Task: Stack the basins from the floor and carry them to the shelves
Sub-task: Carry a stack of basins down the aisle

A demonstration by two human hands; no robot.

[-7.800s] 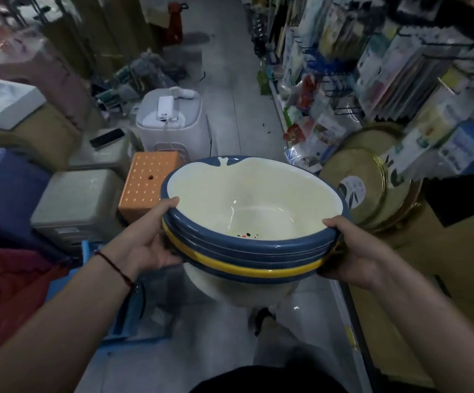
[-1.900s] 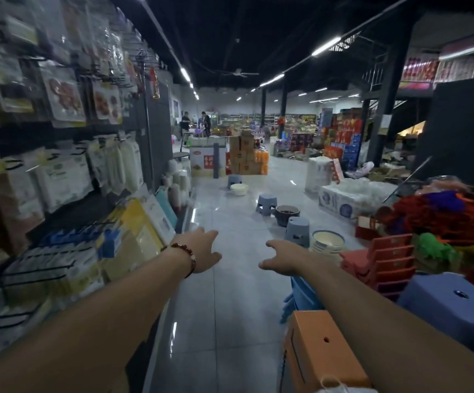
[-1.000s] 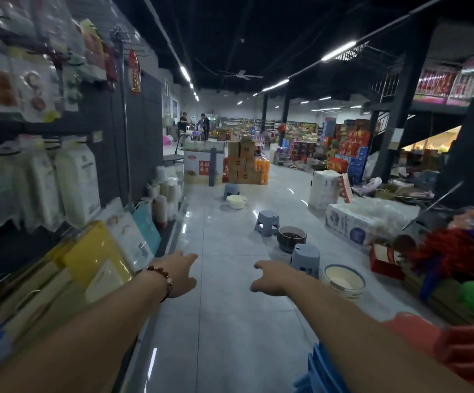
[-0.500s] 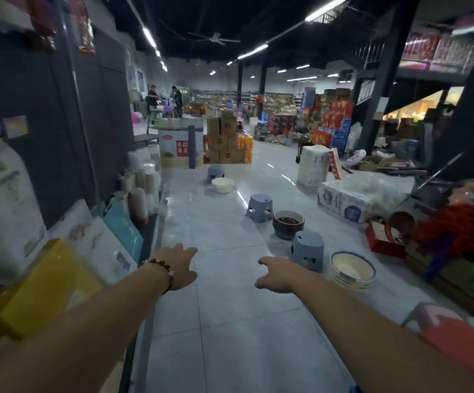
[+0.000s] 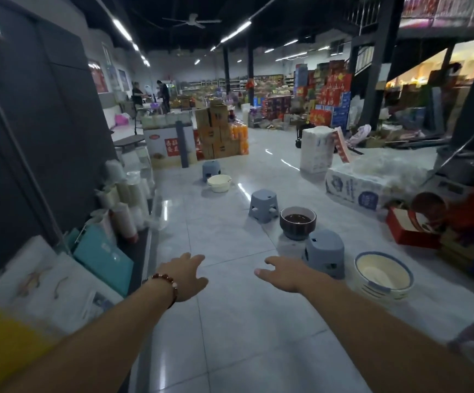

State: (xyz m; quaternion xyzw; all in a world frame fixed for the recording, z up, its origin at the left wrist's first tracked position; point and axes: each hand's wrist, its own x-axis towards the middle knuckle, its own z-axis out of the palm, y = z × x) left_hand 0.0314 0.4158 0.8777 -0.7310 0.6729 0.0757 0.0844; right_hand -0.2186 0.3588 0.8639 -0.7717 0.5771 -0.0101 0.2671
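Both my hands are stretched out in front of me over the tiled aisle, holding nothing. My left hand (image 5: 188, 275) wears a bead bracelet and has relaxed fingers. My right hand (image 5: 282, 272) is relaxed too. A cream basin stack with blue rims (image 5: 382, 276) sits on the floor to the right, beyond my right hand. Further on stands a dark basin (image 5: 297, 222), and a cream basin (image 5: 219, 183) lies far down the aisle.
Three grey-blue stools (image 5: 325, 252) (image 5: 263, 205) (image 5: 211, 170) stand among the basins. Shelves with packaged goods (image 5: 99, 256) line the left. Wrapped packs (image 5: 372, 182), a red box (image 5: 411, 229) and goods crowd the right. Stacked cartons (image 5: 216, 134) and two people (image 5: 150, 95) are far ahead.
I held a basin stack earlier; now my hands are empty. Over the last second I have moved forward down the aisle, and the floor basins and stools are closer.
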